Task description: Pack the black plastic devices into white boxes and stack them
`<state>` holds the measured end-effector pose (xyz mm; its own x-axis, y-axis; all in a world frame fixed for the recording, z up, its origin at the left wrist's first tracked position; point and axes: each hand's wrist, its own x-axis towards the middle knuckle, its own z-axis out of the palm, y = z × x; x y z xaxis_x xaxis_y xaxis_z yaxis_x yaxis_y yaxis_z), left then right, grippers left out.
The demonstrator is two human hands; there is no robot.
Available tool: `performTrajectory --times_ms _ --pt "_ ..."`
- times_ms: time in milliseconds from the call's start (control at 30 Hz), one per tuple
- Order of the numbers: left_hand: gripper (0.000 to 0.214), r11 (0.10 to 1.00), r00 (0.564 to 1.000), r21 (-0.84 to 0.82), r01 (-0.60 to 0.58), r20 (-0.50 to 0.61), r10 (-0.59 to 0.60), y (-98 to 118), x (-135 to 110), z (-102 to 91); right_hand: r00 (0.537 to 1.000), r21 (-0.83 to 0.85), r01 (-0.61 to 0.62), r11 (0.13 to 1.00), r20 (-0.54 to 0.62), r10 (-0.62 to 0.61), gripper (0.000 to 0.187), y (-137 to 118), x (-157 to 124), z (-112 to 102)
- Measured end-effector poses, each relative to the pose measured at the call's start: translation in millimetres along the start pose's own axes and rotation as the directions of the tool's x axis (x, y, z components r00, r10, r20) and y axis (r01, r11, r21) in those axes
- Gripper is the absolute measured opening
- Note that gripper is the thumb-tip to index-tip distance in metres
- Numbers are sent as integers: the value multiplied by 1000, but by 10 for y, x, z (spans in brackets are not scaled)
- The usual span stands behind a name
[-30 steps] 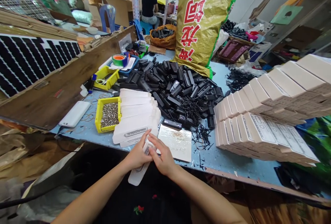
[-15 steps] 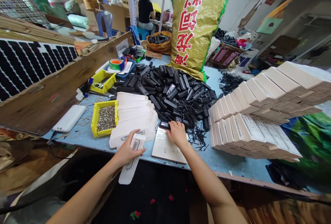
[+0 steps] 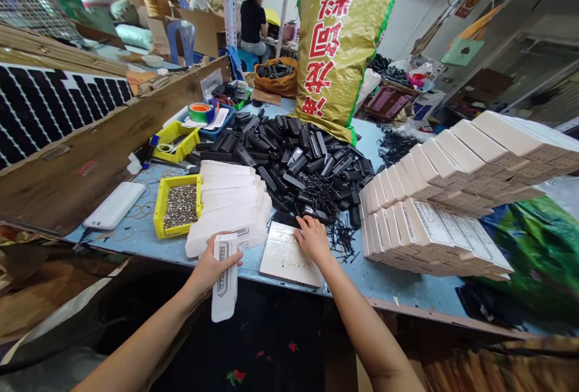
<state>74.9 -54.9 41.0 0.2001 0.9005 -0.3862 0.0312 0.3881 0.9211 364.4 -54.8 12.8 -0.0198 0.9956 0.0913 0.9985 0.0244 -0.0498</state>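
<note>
My left hand (image 3: 208,270) grips a narrow white box (image 3: 224,286) upright over the table's front edge, just below a fanned stack of flat white boxes (image 3: 228,211). My right hand (image 3: 312,238) rests, fingers curled, at the far edge of a white tile (image 3: 284,256), touching the near side of a big heap of black plastic parts (image 3: 298,154). Whether it holds one of the parts is hidden. Thin black pins (image 3: 341,238) lie scattered beside that hand.
A yellow tray of small metal bits (image 3: 177,206) and a white slab (image 3: 114,206) lie left. Stacked closed white boxes (image 3: 443,199) fill the right. A yellow sack (image 3: 337,48) stands behind the heap. A wooden board (image 3: 104,139) leans left. A person sits far back.
My right hand left the white box, reached forward to the edge of the black heap and now rests there. My left hand turned the box more upright.
</note>
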Motion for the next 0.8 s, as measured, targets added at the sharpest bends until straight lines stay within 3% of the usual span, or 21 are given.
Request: performTrajectory --times_ms 100,167,233,300,367,467,533,600,633,700,800 --pt "68 1000 998 9 -16 56 15 -8 16 105 995 -29 -88 996 36 89 38 -46 134 17" --pt "66 999 998 -39 -25 58 27 4 19 170 997 -12 -62 998 50 63 29 -57 243 -18" --pt "67 990 998 -141 -18 51 25 31 16 178 1000 91 -6 996 -23 8 21 -38 258 -57" --pt "69 960 999 -281 5 47 8 59 12 110 989 320 43 946 -150 6 21 6 131 -67" --pt "71 913 999 -407 28 39 -14 77 18 -10 971 614 -3 789 -187 150 28 65 -114 -46" --pt "64 847 996 -526 76 0 -89 81 54 -131 883 922 -160 352 -27 469 36 133 -499 -31" --pt "50 793 982 -599 111 -58 -181 87 86 -76 805 992 -110 55 57 590 34 124 -633 -73" --pt "37 716 960 -676 172 -48 -276 104 103 96 772 993 43 -107 35 635 29 53 -632 -129" --pt "32 673 949 -706 219 -8 -317 114 103 207 761 986 117 -116 -14 649 27 -2 -593 -144" --pt "28 592 920 -738 325 101 -380 125 85 422 733 979 202 -18 -138 666 21 -131 -478 -138" --pt "29 529 883 -752 393 149 -445 102 53 614 742 976 157 149 -216 635 23 -299 -320 -120"
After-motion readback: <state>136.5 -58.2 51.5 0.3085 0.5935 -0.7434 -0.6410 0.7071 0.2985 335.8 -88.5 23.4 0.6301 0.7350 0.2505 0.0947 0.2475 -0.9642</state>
